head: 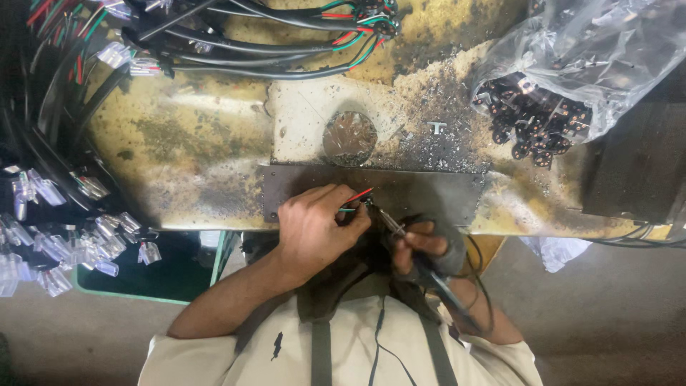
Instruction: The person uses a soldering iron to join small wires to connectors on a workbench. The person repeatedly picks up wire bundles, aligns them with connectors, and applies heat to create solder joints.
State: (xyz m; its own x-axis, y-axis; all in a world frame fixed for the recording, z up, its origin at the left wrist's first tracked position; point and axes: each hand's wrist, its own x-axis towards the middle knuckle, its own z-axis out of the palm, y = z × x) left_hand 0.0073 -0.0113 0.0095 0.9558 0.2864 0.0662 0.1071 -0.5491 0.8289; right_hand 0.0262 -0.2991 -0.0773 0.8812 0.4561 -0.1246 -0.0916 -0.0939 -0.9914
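Observation:
My left hand (314, 223) pinches thin red and green wires (359, 194) at the near edge of a dark metal plate (429, 191). My right hand (423, 246), in a dark fingerless glove, grips a soldering iron (404, 241). Its tip points up-left and meets the wire ends by my left fingertips. The iron's black cord loops back toward my chest.
A stained yellow workbench (193, 143) carries a pale plate with a round hole (349, 138). A clear plastic bag of small black-and-copper parts (532, 121) lies at the right. Black cable bundles with coloured wires (271, 43) run along the top and left. Clear connector sleeves (93, 243) hang at the lower left.

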